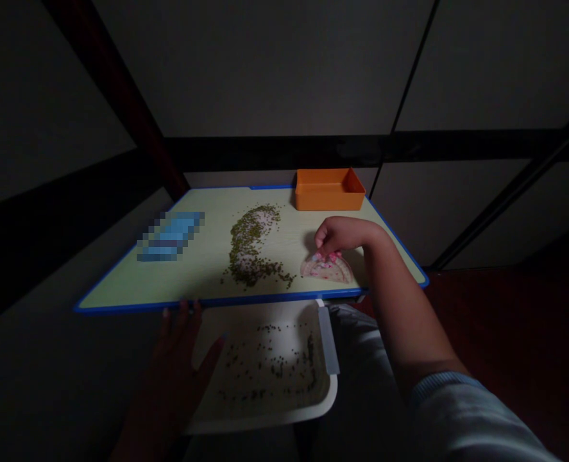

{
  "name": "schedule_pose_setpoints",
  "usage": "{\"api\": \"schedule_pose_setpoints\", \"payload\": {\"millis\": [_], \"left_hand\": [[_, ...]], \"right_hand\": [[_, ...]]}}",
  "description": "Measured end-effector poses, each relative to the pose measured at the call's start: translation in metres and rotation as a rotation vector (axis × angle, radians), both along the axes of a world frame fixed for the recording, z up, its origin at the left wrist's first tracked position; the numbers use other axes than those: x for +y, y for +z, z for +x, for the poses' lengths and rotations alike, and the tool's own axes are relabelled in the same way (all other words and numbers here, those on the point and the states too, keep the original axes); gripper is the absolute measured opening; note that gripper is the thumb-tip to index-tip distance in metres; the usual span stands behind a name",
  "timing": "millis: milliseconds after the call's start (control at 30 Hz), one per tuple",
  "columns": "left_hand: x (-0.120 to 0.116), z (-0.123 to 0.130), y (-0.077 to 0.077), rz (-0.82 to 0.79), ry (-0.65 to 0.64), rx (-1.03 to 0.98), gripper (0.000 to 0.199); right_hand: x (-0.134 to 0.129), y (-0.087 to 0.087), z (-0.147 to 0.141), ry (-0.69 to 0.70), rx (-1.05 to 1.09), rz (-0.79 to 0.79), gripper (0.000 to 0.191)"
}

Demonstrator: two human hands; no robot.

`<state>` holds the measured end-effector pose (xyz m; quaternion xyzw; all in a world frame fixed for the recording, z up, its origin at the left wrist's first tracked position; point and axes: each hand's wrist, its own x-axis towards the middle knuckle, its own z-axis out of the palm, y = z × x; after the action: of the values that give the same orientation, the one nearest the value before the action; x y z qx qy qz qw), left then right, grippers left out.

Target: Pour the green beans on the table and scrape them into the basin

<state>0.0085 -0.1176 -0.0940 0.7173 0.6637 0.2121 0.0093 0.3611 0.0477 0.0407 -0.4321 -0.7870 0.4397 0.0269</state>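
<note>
My right hand [340,235] is closed in a pinch at the upper edge of a clear, pink-patterned protractor [327,269], near the front right of the pale green tabletop [207,244]. The protractor's curved side faces away from me. To its left spreads a curved heap of small green beans [246,247], with paler white grains mixed in. My left hand [181,359] is in shadow at the table's front edge, its fingers apart and the thumb reaching over the left side of a white bin [335,391]. Scattered dark beans lie inside that bin, just below the table edge.
An orange open box [330,201] stands at the back right corner of the table. A blurred-out blue flat item [171,236] lies on the left. Blue edging [265,298] borders the tabletop. Behind the table rises a panelled wall [274,70].
</note>
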Motion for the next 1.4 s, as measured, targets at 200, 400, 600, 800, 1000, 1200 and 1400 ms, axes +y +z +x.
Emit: {"api": "schedule_pose_setpoints", "payload": {"millis": [200,400,600,800,1000,1200,1400], "left_hand": [[0.001,0.003,0.003,-0.035,0.037,-0.006,0.075],[0.001,0.001,0.001,-0.010,0.022,-0.019,0.074],[0.002,-0.001,-0.002,0.007,0.013,0.004,0.076],[0.002,-0.001,-0.002,0.018,0.010,-0.007,0.073],[0.002,-0.001,-0.003,0.021,0.016,-0.001,0.074],[0.001,-0.003,-0.004,0.006,-0.027,0.021,0.073],[0.002,-0.003,-0.006,0.025,-0.008,0.016,0.074]], "right_hand": [[-0.001,-0.004,-0.010,0.016,-0.025,0.009,0.016],[-0.001,-0.006,-0.017,-0.048,-0.127,0.208,0.010],[0.001,-0.002,-0.014,-0.231,-0.356,0.514,0.013],[0.004,-0.004,-0.011,-0.380,-0.480,0.637,0.019],[0.000,-0.005,-0.021,-0.198,-0.331,0.555,0.016],[-0.002,-0.011,-0.028,-0.087,-0.186,0.412,0.011],[-0.003,-0.013,-0.025,-0.003,-0.082,0.266,0.009]]}}
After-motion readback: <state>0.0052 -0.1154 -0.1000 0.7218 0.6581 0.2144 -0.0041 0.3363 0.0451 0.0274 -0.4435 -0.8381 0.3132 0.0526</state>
